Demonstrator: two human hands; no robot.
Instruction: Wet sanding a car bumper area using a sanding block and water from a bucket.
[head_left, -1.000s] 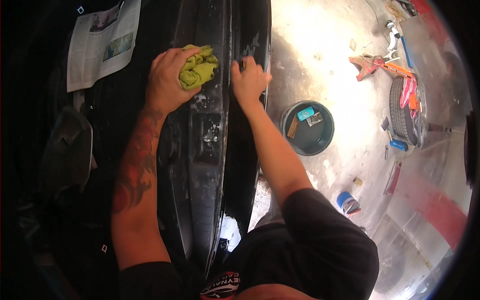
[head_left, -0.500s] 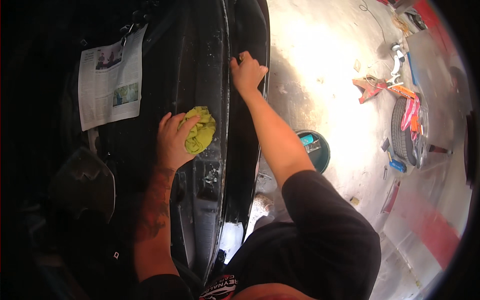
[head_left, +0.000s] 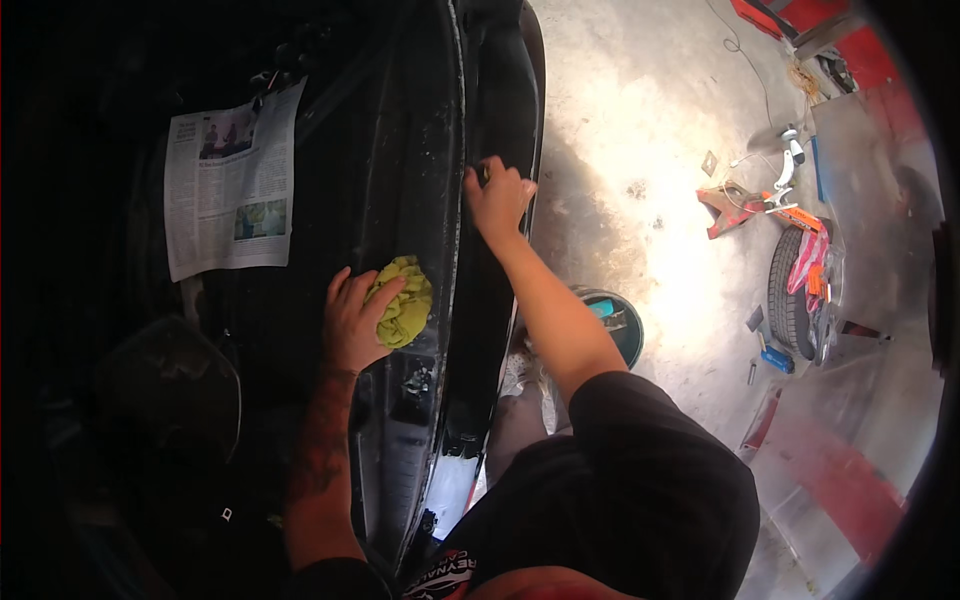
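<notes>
My left hand grips a crumpled yellow-green cloth resting on the dark, scuffed inner channel of a black car body panel. Farther forward, my right hand is at the panel's outer edge, fingers curled round something small that is mostly hidden. A printed newspaper sheet lies on the black bodywork to the left of both hands.
A concrete floor is at right, with a bucket holding pads and water, partly behind my right arm. A tire, a red jack stand, tools and a cable lie farther right, beside grey and red panels.
My left hand has shifted with the cloth toward my body along the channel. My right hand has moved along the outer edge, most recently back toward me. The view has shifted too.
</notes>
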